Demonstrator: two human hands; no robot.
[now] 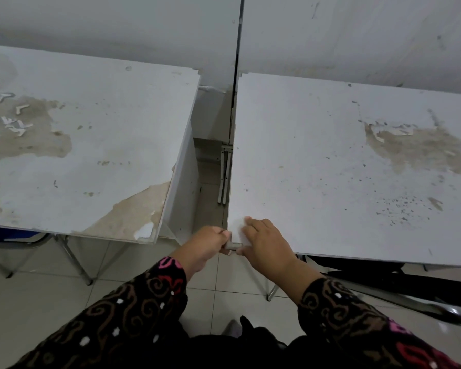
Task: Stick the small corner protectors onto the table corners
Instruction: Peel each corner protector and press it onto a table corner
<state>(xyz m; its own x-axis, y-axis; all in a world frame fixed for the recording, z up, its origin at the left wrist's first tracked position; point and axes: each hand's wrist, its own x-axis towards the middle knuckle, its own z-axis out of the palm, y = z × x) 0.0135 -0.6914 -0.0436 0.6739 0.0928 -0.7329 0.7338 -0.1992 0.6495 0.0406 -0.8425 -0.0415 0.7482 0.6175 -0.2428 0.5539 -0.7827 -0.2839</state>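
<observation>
- Grey corner protector [233,246] sits at the near-left corner of the right worktop [330,169].
- Curled fingers of left hand [205,247] pinch it from the side.
- Straight fingers of right hand [268,242] press flat on that worktop, thumb at the protector.
- 2nd worktop [91,142], peeling, sits apart to the left.

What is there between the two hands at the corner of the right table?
In the head view, the small grey corner protector sits between the left hand and the right hand, on the near corner of the right table.

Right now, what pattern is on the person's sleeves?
The sleeves are dark with brown swirls, white dots, pink patches; head view.
</observation>
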